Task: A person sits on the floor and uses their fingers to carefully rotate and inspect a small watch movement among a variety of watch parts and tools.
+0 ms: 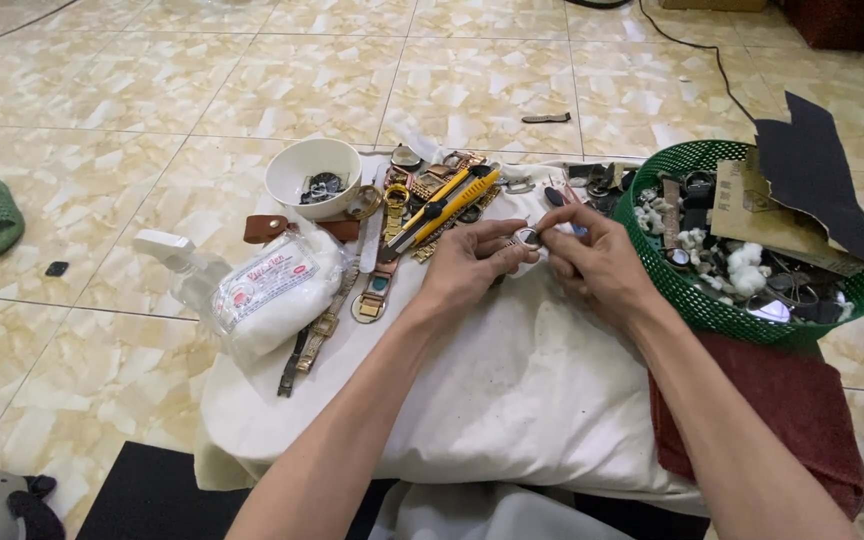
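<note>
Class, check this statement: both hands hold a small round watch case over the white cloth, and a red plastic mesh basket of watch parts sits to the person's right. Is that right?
One detail is wrong: the plastic mesh basket is green, not red. The head view shows it to the person's right, while the left hand and right hand hold the small round watch case over the white cloth.
</note>
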